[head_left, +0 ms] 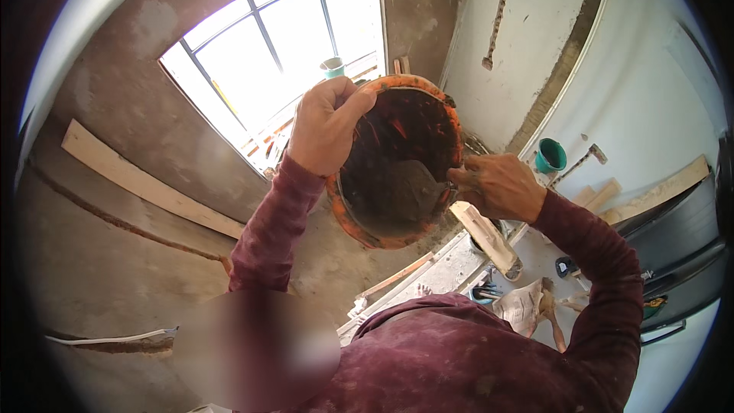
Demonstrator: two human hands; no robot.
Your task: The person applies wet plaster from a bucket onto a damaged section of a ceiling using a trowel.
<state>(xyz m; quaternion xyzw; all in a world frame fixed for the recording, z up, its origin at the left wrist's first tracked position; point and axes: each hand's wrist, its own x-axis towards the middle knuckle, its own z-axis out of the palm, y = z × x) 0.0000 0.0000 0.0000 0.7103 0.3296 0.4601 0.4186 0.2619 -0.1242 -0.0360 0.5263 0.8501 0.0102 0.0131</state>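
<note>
With twelve o'clock at the top of the view and the bucket as centre of the dial, the left hand (329, 126) grips the rim of an orange bucket (397, 130) at about eleven o'clock, the thumb laid over the edge. I think this grip is for steadying the bucket, with its mouth turned towards the person's head, so that the dark inside can be seen and reached. The right hand (501, 187), at a little after three o'clock, is closed around what seems to be the handle of a trowel (417, 187); its grey blade lies low inside, perhaps because the material collects there, but the dark interior hides how much there is. So the bucket is between the two hands, touched by the left at its rim, while the trowel points from the right fist into it. If the base rests on something, I cannot tell. Farther out at three o'clock, beyond the right hand, there stands a green bucket (564, 154), and at four o'clock a wooden beam (489, 241).
</note>
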